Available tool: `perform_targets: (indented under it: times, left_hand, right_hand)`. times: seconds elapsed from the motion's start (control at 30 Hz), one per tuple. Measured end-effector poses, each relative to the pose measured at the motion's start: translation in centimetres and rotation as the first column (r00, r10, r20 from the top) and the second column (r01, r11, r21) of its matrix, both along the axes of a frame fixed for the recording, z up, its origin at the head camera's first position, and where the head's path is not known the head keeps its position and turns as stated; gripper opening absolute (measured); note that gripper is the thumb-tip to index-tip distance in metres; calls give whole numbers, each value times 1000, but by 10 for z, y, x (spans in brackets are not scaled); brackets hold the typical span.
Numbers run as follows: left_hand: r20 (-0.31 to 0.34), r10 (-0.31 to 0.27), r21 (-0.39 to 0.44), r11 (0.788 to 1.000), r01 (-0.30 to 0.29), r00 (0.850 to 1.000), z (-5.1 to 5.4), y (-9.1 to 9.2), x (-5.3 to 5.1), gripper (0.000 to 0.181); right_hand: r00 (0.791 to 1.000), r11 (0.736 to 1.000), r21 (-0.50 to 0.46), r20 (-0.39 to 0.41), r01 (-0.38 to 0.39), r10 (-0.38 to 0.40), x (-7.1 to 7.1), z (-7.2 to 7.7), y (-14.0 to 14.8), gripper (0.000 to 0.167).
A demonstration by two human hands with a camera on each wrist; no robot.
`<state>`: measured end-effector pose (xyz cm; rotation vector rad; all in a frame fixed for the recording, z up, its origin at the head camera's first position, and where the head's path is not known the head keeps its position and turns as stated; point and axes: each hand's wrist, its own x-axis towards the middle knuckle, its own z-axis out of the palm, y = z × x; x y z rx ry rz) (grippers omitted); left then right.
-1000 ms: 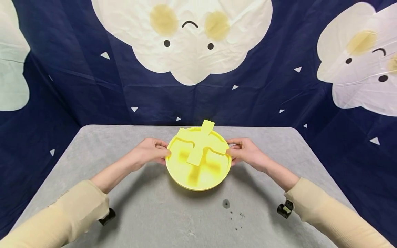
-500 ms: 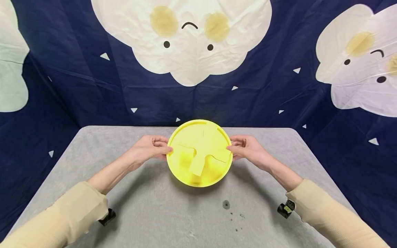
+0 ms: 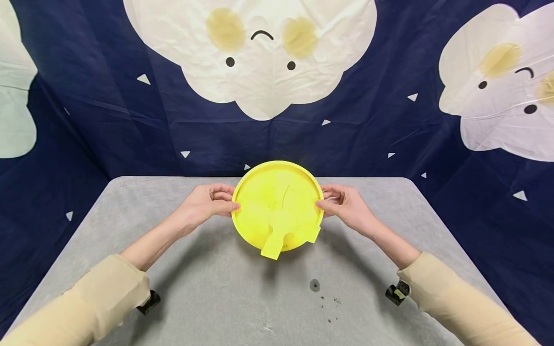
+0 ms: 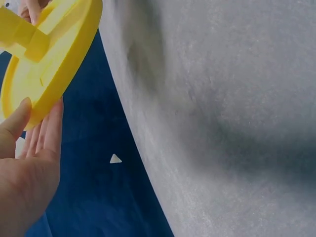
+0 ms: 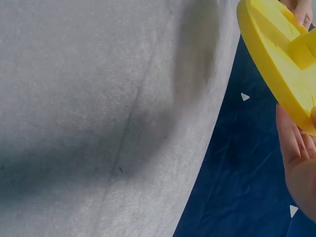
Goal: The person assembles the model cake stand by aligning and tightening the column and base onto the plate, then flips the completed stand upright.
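Both hands hold up a yellow round shallow dish point(image 3: 259, 187) with a raised cross-shaped piece point(image 3: 274, 240) on its face. Its far side is tipped up, so the face leans toward the person, and two arms of the cross jut past the near rim. My left hand point(image 3: 207, 204) pinches the left rim, thumb on the face and fingers behind; in the left wrist view this hand point(image 4: 34, 168) shows straight fingers under the rim. Opposite it, my right hand point(image 3: 346, 204) pinches the right rim likewise. The right wrist view shows this hand point(image 5: 301, 163) partly cut off.
A grey table point(image 3: 207, 298) lies below the dish, with shadows of the arms on it. Small dark spots point(image 3: 315, 285) mark its surface. Behind and beside it hangs a dark blue cloth point(image 3: 143, 129) with white clouds and triangles.
The dish has tilted: its far rim has risen and its face now leans toward the person. The cross arms have shifted from jutting past the far rim to past the near rim.
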<state>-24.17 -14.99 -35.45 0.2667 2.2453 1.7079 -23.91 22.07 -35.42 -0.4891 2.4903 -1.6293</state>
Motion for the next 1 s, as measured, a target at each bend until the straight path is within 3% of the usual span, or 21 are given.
perform_targets:
  times: [0.2,0.47,1.0]
  left_hand:
    - [-49,2,-19,1000,-3,999,4,-2,-2,47]
    - [-131,6,18,1000,-3,991,8,-3,-3,46]
    - [-250,69,73,996,-52,966,-2,0,1,42]
  right_hand:
    - [995,1000,-6,-97,23,-23,1,0,-1,48]
    - [975,999,-34,-217,41,-47,6,4,-2,43]
    - [953,997,-82,-303,-1,-24,6,2,0,41]
